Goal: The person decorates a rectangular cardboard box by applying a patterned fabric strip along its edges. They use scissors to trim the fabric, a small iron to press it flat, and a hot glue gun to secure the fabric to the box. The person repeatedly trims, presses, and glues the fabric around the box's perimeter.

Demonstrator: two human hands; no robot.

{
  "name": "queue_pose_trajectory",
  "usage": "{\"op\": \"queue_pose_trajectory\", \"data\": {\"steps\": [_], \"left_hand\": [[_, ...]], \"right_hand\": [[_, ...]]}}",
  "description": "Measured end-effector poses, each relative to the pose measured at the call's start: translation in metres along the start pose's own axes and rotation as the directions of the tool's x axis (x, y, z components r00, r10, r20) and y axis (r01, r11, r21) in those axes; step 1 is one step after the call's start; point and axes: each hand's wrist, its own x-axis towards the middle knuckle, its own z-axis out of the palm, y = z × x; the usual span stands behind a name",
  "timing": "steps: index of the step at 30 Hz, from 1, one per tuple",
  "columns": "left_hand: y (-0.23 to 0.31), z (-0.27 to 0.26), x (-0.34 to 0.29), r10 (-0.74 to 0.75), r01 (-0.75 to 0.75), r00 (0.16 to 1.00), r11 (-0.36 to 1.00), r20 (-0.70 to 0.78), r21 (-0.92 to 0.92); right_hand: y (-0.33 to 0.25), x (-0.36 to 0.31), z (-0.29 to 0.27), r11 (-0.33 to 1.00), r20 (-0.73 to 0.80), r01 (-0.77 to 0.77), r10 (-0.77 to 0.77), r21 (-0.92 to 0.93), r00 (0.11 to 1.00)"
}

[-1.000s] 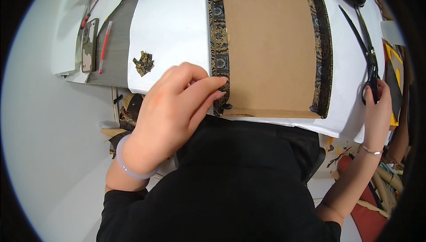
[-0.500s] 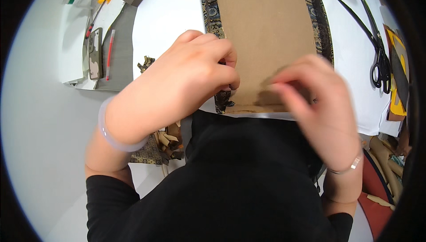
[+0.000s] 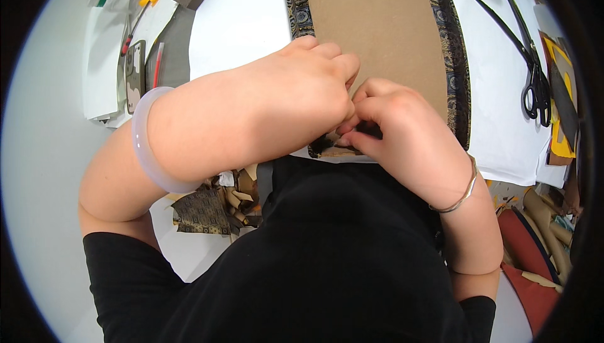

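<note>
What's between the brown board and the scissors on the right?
In the head view, the board's patterned fabric border, then bare white sheet up to the scissors.

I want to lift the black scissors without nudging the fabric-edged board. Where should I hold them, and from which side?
Take the scissors by the black loop handles at their near end, coming in from the person's right. The blades point away toward the table's far edge, and the handles lie on the white sheet, apart from the brown board and both hands, so that approach likely stays clear of them.

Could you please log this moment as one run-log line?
left hand: pressing fabric border | right hand: pinching same corner | brown board: flat | scissors: idle
</note>
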Motion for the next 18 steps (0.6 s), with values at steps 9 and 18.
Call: {"op": "queue_pose_trajectory", "data": {"steps": [9, 18], "left_hand": [[0.000, 0.007, -0.011, -0.002, 0.000, 0.998, 1.000, -0.066, -0.029], [0.004, 0.009, -0.022, -0.040, 0.033, 0.991, 0.998, -0.127, -0.058]], "right_hand": [[-0.010, -0.002, 0.014, 0.996, -0.084, -0.086, 0.083, -0.033, 0.993], [-0.018, -0.002, 0.018, 0.988, -0.115, -0.067, 0.051, -0.136, 0.992]]}}
